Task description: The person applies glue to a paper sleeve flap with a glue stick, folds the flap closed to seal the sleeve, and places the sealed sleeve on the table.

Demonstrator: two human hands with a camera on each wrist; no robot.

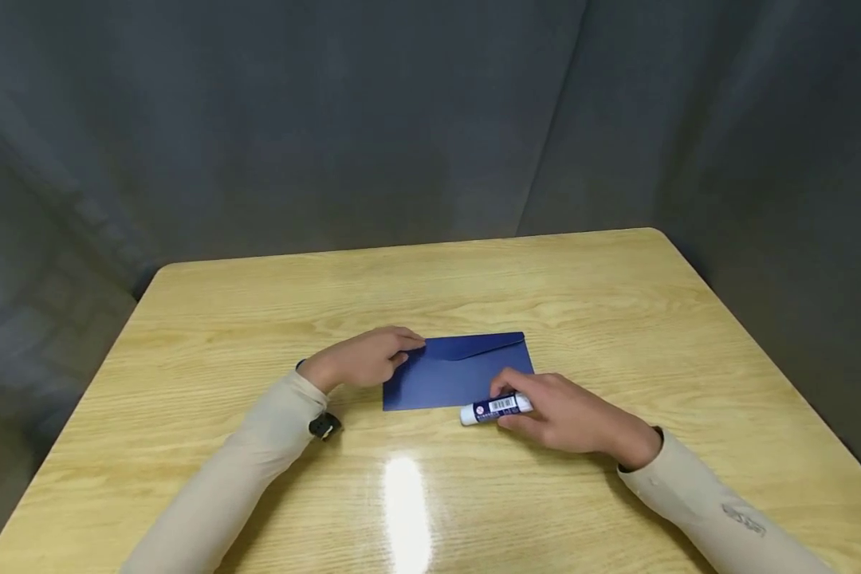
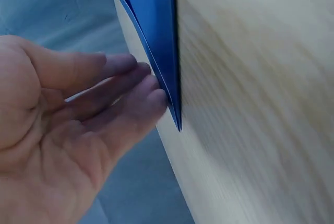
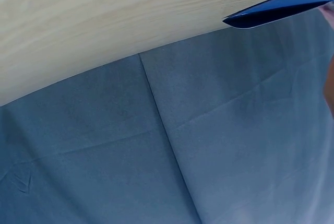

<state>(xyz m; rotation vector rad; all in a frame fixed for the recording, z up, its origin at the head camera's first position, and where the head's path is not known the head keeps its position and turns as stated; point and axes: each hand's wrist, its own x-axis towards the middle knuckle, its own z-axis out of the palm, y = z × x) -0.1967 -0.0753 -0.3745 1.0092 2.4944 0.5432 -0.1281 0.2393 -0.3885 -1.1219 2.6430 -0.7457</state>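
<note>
A dark blue envelope [image 1: 445,387] lies on the wooden table, its pointed flap [image 1: 459,347] along the far side and lifted a little from the body. At its left end is my left hand [image 1: 364,357], fingers extended, fingertips right at the flap's far left corner. The left wrist view has those fingers [image 2: 141,104] against the edge of the envelope [image 2: 156,31]. My right hand [image 1: 563,410] grips a white glue stick [image 1: 497,407] with a blue label and barcode, held sideways over the envelope's near right edge. Only the envelope's corner [image 3: 276,12] and a sliver of hand show in the right wrist view.
The light wooden table [image 1: 273,311] has rounded far corners. Dark grey curtains [image 1: 330,127] hang behind it and at both sides. A bright light reflection [image 1: 406,510] falls on the tabletop between the forearms. Each wrist wears a dark strap near the beige sleeve.
</note>
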